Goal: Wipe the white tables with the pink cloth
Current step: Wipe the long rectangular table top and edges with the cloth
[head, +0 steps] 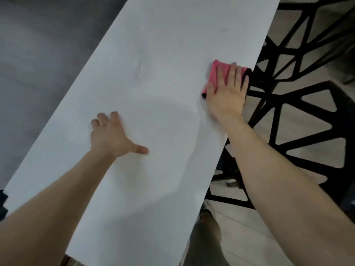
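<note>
White table (pixel 153 54) smooth, matt; pink cloth (pixel 216 72) soft fabric; floor (pixel 249 231) tiled.

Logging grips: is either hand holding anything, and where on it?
Nothing is gripped. The right hand presses flat on the pink cloth; the left hand rests on the white table.

Table (pixel 163 93): plain white, faint bluish cast. Cloth (pixel 215 73), right of centre: pink, dark trim at the edges. Chair (pixel 345 116), right side: black, triangular cut-out lattice. Floor (pixel 240 223), lower right: pale beige tiles. Upper-left surface (pixel 38 54): flat grey.
</note>
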